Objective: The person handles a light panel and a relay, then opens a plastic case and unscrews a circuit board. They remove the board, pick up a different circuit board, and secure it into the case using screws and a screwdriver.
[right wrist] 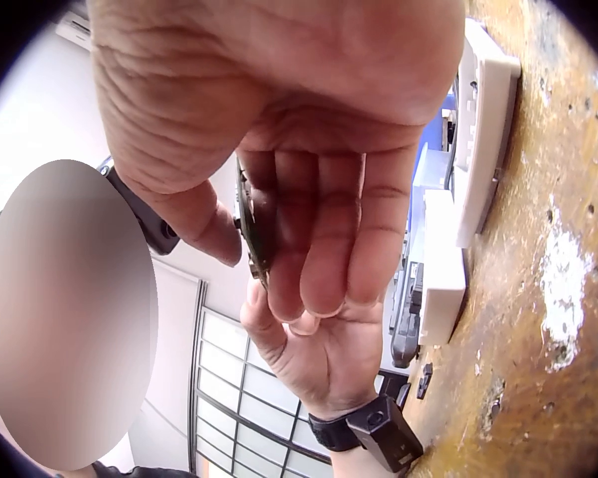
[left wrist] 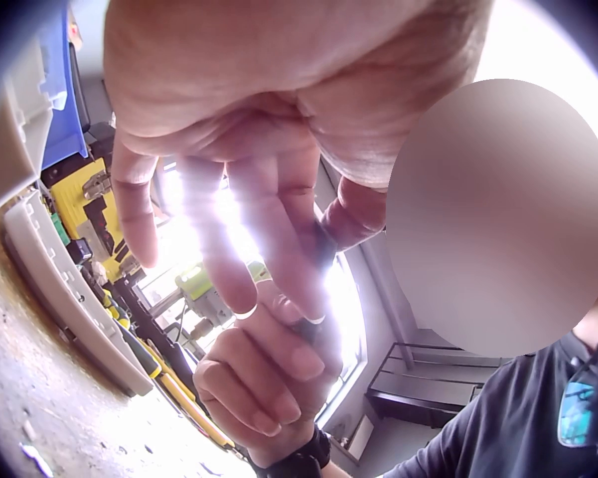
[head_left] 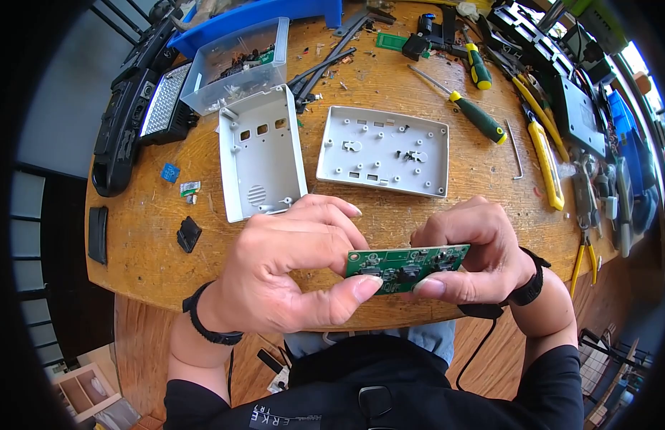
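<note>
A green circuit board [head_left: 411,264] with small black parts is held near the table's front edge, tilted toward the head camera. My left hand [head_left: 286,269] pinches its left end, thumb on the near face. At the other end, my right hand [head_left: 483,251] grips it between thumb and curled fingers. The right wrist view shows the board [right wrist: 246,224] edge-on beside the thumb. Beyond the hands lie two white plastic case halves: a deep shell [head_left: 260,161] with square cutouts and a shallower one [head_left: 361,158] with posts and several small dark screws inside.
A clear plastic bin [head_left: 235,72] of small parts stands at the back left. To the right lie a green-and-yellow screwdriver [head_left: 479,118], a hex key [head_left: 515,149] and a yellow utility knife [head_left: 546,165]. A black scrap [head_left: 189,233] sits at the left.
</note>
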Action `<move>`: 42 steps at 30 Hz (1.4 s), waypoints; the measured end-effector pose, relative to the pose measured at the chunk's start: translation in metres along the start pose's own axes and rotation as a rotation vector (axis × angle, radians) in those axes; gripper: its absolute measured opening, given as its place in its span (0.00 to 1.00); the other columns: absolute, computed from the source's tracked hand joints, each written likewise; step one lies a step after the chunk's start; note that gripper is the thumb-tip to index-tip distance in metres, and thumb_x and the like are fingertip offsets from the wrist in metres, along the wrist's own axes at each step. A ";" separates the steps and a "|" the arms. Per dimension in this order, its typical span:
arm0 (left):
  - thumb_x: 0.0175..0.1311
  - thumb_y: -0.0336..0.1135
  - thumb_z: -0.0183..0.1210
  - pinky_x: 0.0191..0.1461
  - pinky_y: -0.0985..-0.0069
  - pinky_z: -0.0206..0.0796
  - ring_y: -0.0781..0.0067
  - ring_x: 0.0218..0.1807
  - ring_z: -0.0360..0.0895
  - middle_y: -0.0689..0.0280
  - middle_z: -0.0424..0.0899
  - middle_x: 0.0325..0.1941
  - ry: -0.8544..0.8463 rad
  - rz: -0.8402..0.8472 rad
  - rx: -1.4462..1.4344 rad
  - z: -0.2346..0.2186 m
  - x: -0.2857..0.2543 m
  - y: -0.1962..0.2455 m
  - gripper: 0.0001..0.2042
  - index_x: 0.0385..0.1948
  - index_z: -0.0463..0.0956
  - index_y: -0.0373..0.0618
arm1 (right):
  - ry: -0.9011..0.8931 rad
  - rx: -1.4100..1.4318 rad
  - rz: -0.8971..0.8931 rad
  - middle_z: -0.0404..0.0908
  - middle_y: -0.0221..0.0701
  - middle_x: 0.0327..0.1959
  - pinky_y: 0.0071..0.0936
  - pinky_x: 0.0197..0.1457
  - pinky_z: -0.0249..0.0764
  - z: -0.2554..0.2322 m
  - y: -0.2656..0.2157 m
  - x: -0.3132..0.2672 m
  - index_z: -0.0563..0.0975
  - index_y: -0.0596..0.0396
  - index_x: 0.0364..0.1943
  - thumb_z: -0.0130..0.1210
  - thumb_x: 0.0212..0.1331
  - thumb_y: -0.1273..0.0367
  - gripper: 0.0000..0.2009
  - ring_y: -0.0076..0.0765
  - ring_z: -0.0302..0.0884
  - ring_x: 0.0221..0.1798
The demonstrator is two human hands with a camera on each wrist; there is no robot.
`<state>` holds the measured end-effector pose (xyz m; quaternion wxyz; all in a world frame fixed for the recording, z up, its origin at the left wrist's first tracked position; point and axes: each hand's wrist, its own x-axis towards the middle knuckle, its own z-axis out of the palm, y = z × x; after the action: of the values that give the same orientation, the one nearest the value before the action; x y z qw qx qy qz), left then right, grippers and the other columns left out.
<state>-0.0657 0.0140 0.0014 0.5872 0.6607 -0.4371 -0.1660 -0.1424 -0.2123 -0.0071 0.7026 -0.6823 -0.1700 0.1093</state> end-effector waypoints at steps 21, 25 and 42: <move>0.52 0.33 0.70 0.53 0.64 0.70 0.66 0.32 0.79 0.61 0.80 0.24 -0.078 0.031 0.046 -0.003 0.002 -0.003 0.11 0.19 0.77 0.38 | 0.038 -0.081 0.027 0.73 0.28 0.15 0.23 0.23 0.62 0.000 0.001 -0.001 0.75 0.58 0.19 0.63 0.54 0.67 0.12 0.21 0.68 0.19; 0.51 0.32 0.69 0.53 0.64 0.70 0.66 0.32 0.79 0.61 0.81 0.25 -0.077 0.025 0.041 -0.003 0.001 -0.004 0.10 0.19 0.77 0.38 | 0.038 -0.051 0.080 0.75 0.28 0.17 0.23 0.26 0.65 0.000 -0.002 -0.002 0.77 0.59 0.22 0.63 0.54 0.67 0.11 0.22 0.70 0.20; 0.54 0.39 0.65 0.56 0.56 0.67 0.69 0.30 0.78 0.62 0.83 0.22 0.055 -0.070 -0.045 -0.001 0.002 0.003 0.13 0.18 0.80 0.39 | 0.031 0.043 0.093 0.82 0.30 0.24 0.24 0.32 0.71 -0.001 -0.006 -0.003 0.80 0.60 0.33 0.57 0.59 0.65 0.11 0.27 0.79 0.27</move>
<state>-0.0654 0.0135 0.0053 0.6075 0.6665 -0.3937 -0.1782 -0.1451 -0.2143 -0.0018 0.7139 -0.6757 -0.1249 0.1348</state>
